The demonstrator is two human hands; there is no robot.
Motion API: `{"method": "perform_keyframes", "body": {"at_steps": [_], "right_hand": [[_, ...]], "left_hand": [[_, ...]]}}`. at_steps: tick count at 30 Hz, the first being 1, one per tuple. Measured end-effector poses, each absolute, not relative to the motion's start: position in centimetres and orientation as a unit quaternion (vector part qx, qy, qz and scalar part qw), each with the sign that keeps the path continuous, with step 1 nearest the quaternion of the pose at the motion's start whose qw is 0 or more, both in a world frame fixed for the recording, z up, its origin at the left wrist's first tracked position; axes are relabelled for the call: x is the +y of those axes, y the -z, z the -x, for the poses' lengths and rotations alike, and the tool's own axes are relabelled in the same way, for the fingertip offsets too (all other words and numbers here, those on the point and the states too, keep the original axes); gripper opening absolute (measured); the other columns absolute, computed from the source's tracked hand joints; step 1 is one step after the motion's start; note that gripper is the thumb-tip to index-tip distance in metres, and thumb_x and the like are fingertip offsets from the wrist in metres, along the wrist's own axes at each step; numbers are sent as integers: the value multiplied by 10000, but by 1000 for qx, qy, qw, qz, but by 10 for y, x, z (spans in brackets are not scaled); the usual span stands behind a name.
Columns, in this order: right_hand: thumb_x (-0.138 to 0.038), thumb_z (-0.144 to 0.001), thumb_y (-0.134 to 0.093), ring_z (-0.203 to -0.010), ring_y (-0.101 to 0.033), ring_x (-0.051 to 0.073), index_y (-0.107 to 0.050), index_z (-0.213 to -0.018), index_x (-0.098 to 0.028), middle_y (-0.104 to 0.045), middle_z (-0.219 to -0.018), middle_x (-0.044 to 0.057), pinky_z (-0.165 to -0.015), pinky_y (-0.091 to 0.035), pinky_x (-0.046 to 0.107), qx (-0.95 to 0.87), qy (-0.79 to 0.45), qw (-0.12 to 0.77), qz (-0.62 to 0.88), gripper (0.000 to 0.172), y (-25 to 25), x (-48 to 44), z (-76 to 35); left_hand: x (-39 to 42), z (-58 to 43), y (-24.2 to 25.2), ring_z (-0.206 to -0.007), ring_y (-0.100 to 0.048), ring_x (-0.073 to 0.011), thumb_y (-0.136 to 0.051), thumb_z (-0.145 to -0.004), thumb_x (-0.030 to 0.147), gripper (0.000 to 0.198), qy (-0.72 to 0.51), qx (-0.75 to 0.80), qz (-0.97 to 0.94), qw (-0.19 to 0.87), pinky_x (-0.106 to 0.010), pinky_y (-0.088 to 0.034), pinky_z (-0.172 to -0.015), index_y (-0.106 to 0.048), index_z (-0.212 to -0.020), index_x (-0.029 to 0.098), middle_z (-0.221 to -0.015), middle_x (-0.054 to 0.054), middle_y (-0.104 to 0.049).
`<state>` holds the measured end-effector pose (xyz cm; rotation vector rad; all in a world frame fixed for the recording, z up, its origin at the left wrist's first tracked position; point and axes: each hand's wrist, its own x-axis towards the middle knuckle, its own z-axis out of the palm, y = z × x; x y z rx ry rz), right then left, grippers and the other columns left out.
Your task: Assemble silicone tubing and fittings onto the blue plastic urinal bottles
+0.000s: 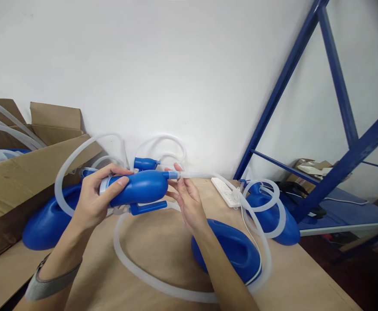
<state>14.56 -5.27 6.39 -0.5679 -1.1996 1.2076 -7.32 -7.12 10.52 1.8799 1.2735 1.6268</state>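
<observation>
My left hand [95, 196] is wrapped around a blue bulb-shaped plastic piece [143, 185] with a clear collar at its left end and a narrow spout at its right. A blue bar-like handle [148, 207] shows just below it. At the spout, my right hand [187, 196] pinches the end of a translucent hose [205, 174] with thumb and fingers. A small ring seems to sit at that joint; its details are too small to make out. From there the hose runs right and curves over the table. One blue container [228, 248] lies partly behind my right forearm.
An open cardboard box [46, 172] with hoses stands at left, beside another blue container [48, 224]. A blue bulb piece [145, 163] lies near the wall. At right are a white power strip [225, 192], a container with coiled hose [273, 216] and a blue metal rack [279, 86].
</observation>
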Motion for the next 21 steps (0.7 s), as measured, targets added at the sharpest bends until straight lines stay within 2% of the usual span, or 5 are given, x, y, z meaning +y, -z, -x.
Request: {"method": "perform_keyframes", "body": {"at_steps": [4,8,13,21], "right_hand": [[-672,-908,-656,-1034,-708,264,-752,-1014,-196,-762,-1108,110,-857,-606,384,-544,-499,622,261,497,-60,-46,-147],[-687,-924,-615,-859,-701,214,-738,-986,-188,-752,-1007,84,-817,-605,359,-590,-459,596,293,517,-57,-43,-151],[-660,-973,-555,-921,-685,206,-703,-1100,-207,-722,-1053,74,-833,-601,339,-639,-433,569,283,493,-56,-47,-149],[-654,-979,-551,-900,-680,210,-701,-980,-206,-715,-993,67,-785,-600,334,-627,-430,590,272,472,-55,-43,-152]], "left_hand": [[-69,75,-105,-739,-596,-210,-615,-885,528,328,-570,456,-656,192,-312,-472,-618,-711,-859,215,-843,-10,-708],[-65,81,-106,-750,-605,-217,-652,-865,512,312,-569,462,-648,209,-303,-460,-606,-729,-848,211,-835,-10,-720],[-65,83,-106,-738,-596,-206,-666,-864,506,309,-582,462,-637,205,-297,-456,-613,-738,-854,205,-816,-7,-703],[-63,83,-107,-788,-629,-226,-650,-872,528,314,-555,469,-654,211,-307,-499,-651,-726,-860,224,-928,-1,-774]]}}
